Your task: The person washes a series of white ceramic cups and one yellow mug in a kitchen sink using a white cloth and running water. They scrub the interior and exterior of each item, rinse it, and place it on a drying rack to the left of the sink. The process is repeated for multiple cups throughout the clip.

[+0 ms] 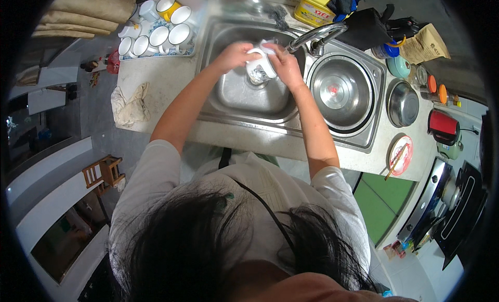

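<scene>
Over the larger basin of a steel sink [249, 101], my left hand [235, 57] grips a white mug [259, 70] with a dark printed pattern, near its handle. My right hand [285, 66] is on the mug's other side, its fingers on a whitish cloth or wipe [268, 48] at the mug's far edge; the cloth is partly hidden. The curved chrome faucet [317, 31] reaches over the basin just right of my right hand. Below the mug lies the basin's drain. Several mugs [159, 35] stand on a patterned tray [156, 57] at the back left.
A steel bowl [341, 92] sits in the smaller basin. A crumpled rag [130, 105] lies on the left counter. Behind the sink are a yellow detergent jug [314, 7] and a dark scourer [278, 17]. To the right are an upturned metal bowl [404, 103] and a plate with chopsticks [401, 156].
</scene>
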`<act>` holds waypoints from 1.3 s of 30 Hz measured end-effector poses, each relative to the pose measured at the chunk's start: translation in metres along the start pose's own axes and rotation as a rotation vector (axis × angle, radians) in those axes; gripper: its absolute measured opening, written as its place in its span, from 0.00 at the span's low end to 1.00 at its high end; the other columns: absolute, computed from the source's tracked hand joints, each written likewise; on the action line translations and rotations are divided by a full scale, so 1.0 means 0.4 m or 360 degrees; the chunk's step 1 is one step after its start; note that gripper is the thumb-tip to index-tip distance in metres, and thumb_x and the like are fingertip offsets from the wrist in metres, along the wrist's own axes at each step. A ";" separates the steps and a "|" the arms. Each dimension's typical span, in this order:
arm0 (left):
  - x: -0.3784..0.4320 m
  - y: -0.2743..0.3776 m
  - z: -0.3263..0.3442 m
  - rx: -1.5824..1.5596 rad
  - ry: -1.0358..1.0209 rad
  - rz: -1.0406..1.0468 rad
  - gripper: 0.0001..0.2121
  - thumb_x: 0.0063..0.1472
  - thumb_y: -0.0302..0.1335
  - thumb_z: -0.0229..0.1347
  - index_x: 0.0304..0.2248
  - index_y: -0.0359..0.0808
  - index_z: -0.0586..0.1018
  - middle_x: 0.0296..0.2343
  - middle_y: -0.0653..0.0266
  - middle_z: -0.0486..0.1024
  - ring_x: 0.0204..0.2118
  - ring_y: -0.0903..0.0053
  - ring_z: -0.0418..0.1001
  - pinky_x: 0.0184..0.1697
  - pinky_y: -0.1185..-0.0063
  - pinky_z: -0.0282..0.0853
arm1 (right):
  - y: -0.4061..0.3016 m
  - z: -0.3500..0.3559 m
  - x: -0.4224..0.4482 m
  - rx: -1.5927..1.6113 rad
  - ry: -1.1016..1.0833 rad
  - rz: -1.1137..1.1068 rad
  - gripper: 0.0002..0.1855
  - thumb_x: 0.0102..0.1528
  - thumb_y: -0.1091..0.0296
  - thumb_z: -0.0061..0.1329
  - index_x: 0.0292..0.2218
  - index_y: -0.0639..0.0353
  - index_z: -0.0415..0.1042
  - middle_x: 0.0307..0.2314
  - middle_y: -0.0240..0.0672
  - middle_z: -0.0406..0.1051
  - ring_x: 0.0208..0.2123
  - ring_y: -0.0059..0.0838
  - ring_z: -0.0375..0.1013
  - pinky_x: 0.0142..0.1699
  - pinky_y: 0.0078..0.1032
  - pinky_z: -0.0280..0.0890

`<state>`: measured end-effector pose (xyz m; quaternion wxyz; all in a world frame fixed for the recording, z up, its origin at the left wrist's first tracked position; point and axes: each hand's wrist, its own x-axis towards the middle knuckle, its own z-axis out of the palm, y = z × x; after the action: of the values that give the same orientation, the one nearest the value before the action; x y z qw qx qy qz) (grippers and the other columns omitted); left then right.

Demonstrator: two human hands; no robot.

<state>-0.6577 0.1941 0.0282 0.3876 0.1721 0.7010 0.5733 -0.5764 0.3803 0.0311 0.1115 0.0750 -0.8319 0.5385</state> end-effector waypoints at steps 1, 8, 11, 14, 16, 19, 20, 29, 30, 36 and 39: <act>0.005 -0.016 -0.009 -0.0038 -0.0027 0.0028 0.09 0.54 0.33 0.53 0.30 0.35 0.72 0.25 0.70 0.72 0.28 0.88 0.70 0.28 0.87 0.65 | 0.007 -0.003 0.008 -0.0128 -0.0078 0.0022 0.13 0.51 0.64 0.44 0.40 0.49 0.67 0.33 0.45 0.69 0.34 0.43 0.70 0.37 0.29 0.64; -0.013 0.004 0.031 -0.0058 0.0402 -0.0030 0.10 0.51 0.33 0.55 0.26 0.33 0.74 0.19 0.69 0.71 0.22 0.87 0.68 0.24 0.85 0.64 | 0.109 0.023 0.039 -0.0609 -0.0417 0.0807 0.20 0.49 0.51 0.44 0.34 0.60 0.72 0.27 0.48 0.70 0.32 0.42 0.71 0.36 0.29 0.64; -0.013 -0.008 0.040 0.0441 0.0618 0.0127 0.11 0.51 0.35 0.55 0.25 0.34 0.74 0.18 0.67 0.72 0.22 0.85 0.70 0.24 0.83 0.64 | 0.115 0.031 0.030 -0.0472 -0.0431 0.0754 0.24 0.48 0.50 0.45 0.26 0.68 0.72 0.22 0.51 0.70 0.26 0.44 0.71 0.32 0.32 0.63; 0.008 0.007 0.063 0.0911 0.0793 0.0358 0.12 0.50 0.36 0.56 0.25 0.35 0.75 0.19 0.62 0.73 0.22 0.76 0.71 0.25 0.79 0.64 | 0.230 0.059 -0.012 0.0179 -0.0250 0.1141 0.21 0.50 0.53 0.44 0.25 0.67 0.72 0.19 0.43 0.71 0.21 0.33 0.70 0.28 0.28 0.62; 0.002 0.007 0.075 0.1101 0.0898 0.0460 0.12 0.49 0.36 0.56 0.26 0.35 0.75 0.22 0.59 0.73 0.24 0.70 0.72 0.27 0.77 0.65 | 0.186 0.055 -0.013 0.0378 -0.0424 0.1337 0.17 0.50 0.58 0.44 0.25 0.65 0.72 0.19 0.37 0.70 0.19 0.26 0.67 0.25 0.25 0.61; -0.017 0.019 0.110 0.1284 0.0959 0.0636 0.11 0.48 0.35 0.55 0.29 0.37 0.75 0.29 0.60 0.74 0.30 0.66 0.72 0.32 0.75 0.67 | 0.137 0.072 -0.041 0.0905 -0.0440 0.1514 0.09 0.51 0.68 0.38 0.26 0.59 0.70 0.16 0.29 0.66 0.16 0.18 0.63 0.18 0.19 0.55; -0.028 0.027 0.124 0.1595 0.0803 0.0666 0.09 0.47 0.31 0.52 0.29 0.39 0.74 0.34 0.65 0.73 0.35 0.68 0.72 0.36 0.77 0.68 | 0.136 0.080 -0.050 0.1132 -0.0409 0.1570 0.09 0.52 0.68 0.38 0.27 0.59 0.70 0.17 0.30 0.67 0.16 0.19 0.64 0.18 0.19 0.56; -0.017 -0.003 0.106 0.2377 0.0580 0.1446 0.06 0.45 0.29 0.48 0.25 0.41 0.73 0.42 0.72 0.67 0.50 0.68 0.60 0.43 0.76 0.66 | 0.132 0.114 -0.050 0.1988 0.0030 0.1705 0.12 0.57 0.67 0.30 0.39 0.61 0.63 0.26 0.34 0.69 0.22 0.25 0.69 0.23 0.23 0.65; -0.002 -0.002 0.098 0.2438 0.0579 0.1400 0.06 0.45 0.29 0.48 0.26 0.41 0.73 0.42 0.72 0.68 0.50 0.68 0.60 0.43 0.76 0.66 | 0.139 0.114 -0.041 0.1940 0.0062 0.1686 0.13 0.57 0.66 0.29 0.39 0.61 0.64 0.27 0.34 0.69 0.23 0.26 0.69 0.26 0.24 0.66; 0.039 -0.077 -0.054 0.1770 0.0782 0.0637 0.11 0.47 0.30 0.53 0.32 0.35 0.76 0.39 0.60 0.71 0.41 0.67 0.69 0.43 0.77 0.65 | 0.096 0.012 0.044 0.1548 0.0098 0.1407 0.22 0.56 0.53 0.37 0.40 0.66 0.64 0.30 0.39 0.70 0.29 0.31 0.72 0.31 0.25 0.70; 0.030 -0.098 -0.122 0.1343 0.0848 0.0376 0.14 0.48 0.34 0.55 0.34 0.34 0.76 0.37 0.56 0.72 0.39 0.65 0.70 0.42 0.77 0.64 | 0.108 -0.022 0.047 0.1824 0.0016 0.1511 0.23 0.56 0.53 0.36 0.42 0.66 0.63 0.33 0.41 0.69 0.34 0.34 0.71 0.39 0.30 0.68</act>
<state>-0.6935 0.1586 -0.0106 0.0246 0.2395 0.9216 0.3043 -0.6041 0.4059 0.0015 -0.1859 -0.2486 -0.3630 0.8785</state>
